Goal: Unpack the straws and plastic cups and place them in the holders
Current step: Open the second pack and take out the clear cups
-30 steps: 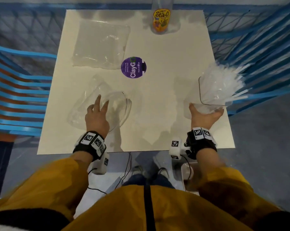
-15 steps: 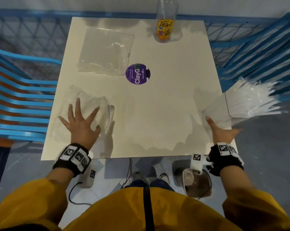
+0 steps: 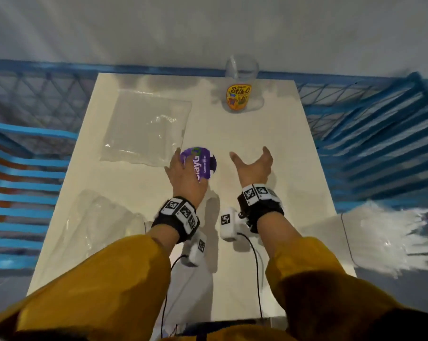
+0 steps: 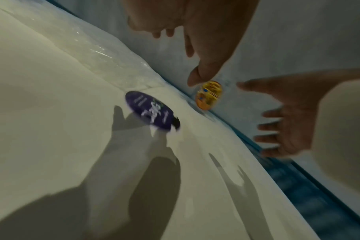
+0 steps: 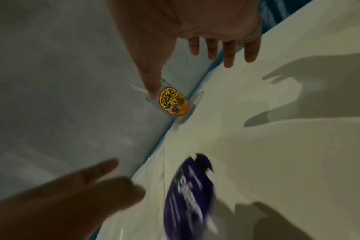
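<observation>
A clear bag of white straws (image 3: 390, 239) lies at the table's right front edge, partly past it. At the front left lies a clear bag of plastic cups (image 3: 102, 222). Far back on the table stands an empty clear jar with a yellow Stik-O label (image 3: 240, 94) (image 4: 209, 95) (image 5: 174, 102). Near the centre lies a purple ClayG lid (image 3: 203, 166) (image 4: 152, 112) (image 5: 189, 194). My left hand (image 3: 183, 171) hovers open over the lid's left part. My right hand (image 3: 251, 156) hovers open just right of it, palm turned inward. Both hands hold nothing.
A flat empty clear bag (image 3: 146, 129) lies at the back left of the white table (image 3: 269, 134). Blue railings (image 3: 380, 143) flank the table on both sides and behind. Wrist cables hang near the front edge.
My left hand left the cup bag and my right hand let go of the straw bag. Both moved forward to the table's middle by the purple lid. The straw bag now lies at the right edge.
</observation>
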`<state>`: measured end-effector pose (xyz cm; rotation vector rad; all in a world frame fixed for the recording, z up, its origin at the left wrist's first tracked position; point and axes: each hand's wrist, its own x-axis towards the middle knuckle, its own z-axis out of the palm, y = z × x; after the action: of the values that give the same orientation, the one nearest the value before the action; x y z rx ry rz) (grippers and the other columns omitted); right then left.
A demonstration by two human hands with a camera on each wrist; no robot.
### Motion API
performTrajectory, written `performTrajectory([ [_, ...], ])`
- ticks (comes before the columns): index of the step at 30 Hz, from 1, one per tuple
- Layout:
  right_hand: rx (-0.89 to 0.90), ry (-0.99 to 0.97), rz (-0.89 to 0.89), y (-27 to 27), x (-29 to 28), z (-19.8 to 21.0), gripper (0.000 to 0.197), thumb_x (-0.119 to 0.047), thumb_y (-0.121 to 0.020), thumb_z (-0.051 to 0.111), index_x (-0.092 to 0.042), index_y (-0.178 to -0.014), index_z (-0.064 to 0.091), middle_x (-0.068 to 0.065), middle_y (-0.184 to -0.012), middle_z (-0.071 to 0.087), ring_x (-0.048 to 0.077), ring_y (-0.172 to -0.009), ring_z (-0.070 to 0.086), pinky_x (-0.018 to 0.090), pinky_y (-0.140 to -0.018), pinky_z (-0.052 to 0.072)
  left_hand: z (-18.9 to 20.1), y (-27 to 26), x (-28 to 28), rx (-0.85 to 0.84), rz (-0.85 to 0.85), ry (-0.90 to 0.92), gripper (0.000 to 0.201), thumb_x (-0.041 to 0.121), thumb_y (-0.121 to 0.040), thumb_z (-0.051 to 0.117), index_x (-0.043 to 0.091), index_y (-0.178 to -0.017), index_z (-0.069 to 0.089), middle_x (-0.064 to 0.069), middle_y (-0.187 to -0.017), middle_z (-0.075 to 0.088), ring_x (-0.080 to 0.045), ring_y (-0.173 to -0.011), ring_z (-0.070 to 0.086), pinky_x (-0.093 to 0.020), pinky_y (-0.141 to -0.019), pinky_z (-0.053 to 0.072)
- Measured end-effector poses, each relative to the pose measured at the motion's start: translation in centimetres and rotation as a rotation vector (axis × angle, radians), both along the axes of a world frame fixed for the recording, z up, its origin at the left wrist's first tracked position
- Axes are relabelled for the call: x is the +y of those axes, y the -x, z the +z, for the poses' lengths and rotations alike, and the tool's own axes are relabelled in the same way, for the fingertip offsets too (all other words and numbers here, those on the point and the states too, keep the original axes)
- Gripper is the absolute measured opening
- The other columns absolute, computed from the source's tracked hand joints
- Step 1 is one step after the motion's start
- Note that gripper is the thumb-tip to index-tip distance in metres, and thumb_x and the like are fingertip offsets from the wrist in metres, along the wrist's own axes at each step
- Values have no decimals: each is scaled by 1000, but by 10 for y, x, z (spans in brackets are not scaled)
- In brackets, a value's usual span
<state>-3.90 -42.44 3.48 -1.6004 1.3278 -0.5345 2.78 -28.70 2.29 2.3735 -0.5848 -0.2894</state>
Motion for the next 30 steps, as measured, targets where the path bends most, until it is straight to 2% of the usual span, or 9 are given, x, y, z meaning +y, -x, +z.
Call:
performTrajectory([
  [5,-110,-34,-55,-114,-108,-11,117,-42,-56,86,-14,-146,17,8,-153,23,27,-140,27,40,-112,30,-17,-101,-67,-16,345,-60,70,18,-79,67,15,-141,36,-12,-158,12,-28,-147,9,-54,-116,-2],
  [8,-144,-94,-70,-159,-146,-36,135,-47,-39,89,-21,-147,11,7,-153,26,26,-138,32,43,-111,34,-43,-138,-77,9,413,-218,85,26,-76,72,21,-146,25,-8,-160,3,-29,-148,1,-58,-115,-3],
  [11,-179,-86,-50,-189,-164,-54,134,-33,-44,92,-21,-148,7,8,-150,30,23,-134,38,32,-107,35,-67,-153,-73,57,408,-368,96,41,-76,69,24,-151,10,-7,-161,-5,-30,-148,-6,-59,-114,-7],
  [15,-211,-1,-44,-215,-176,-61,130,-40,-40,90,-24,-144,14,10,-144,41,27,-125,49,38,-106,42,-80,-151,-70,21,407,-390,72,41,-90,51,27,-151,15,-4,-161,-2,-28,-148,-5,-56,-114,-9],
  [18,-206,54,-41,-222,-181,-57,110,-27,-49,90,-10,-138,26,9,-134,48,20,-117,52,9,-92,35,-82,-150,-66,-20,424,-320,47,25,-96,44,30,-142,38,0,-161,9,-25,-148,3,-54,-115,-6],
  [22,-157,21,-56,-198,-168,-48,102,-26,-52,88,-13,-135,30,1,-115,49,17,-101,53,19,-90,39,-68,-148,-65,65,527,-40,37,11,-98,37,18,-130,55,-3,-152,36,-24,-144,25,-48,-119,0],
  [24,-131,14,-62,-172,-156,-43,101,-25,-52,88,-11,-134,31,3,-116,50,19,-103,53,20,-91,40,-51,-133,-65,129,584,211,35,9,-99,33,9,-127,54,-10,-140,51,-26,-132,43,-40,-119,14],
  [26,-105,8,-55,-141,-138,-37,99,-21,-55,88,-8,-134,30,10,-127,49,22,-111,53,19,-92,39,-31,-108,-60,179,593,390,33,11,-101,31,4,-126,52,-12,-127,59,-25,-117,54,-21,-103,33],
  [30,-62,-64,-63,-62,-90,-30,101,-16,-59,85,-8,-138,24,15,-136,45,27,-119,51,24,-94,40,-3,-42,-35,191,542,560,30,10,-102,28,-2,-118,51,-5,-102,58,-16,-89,53,-2,-68,37],
])
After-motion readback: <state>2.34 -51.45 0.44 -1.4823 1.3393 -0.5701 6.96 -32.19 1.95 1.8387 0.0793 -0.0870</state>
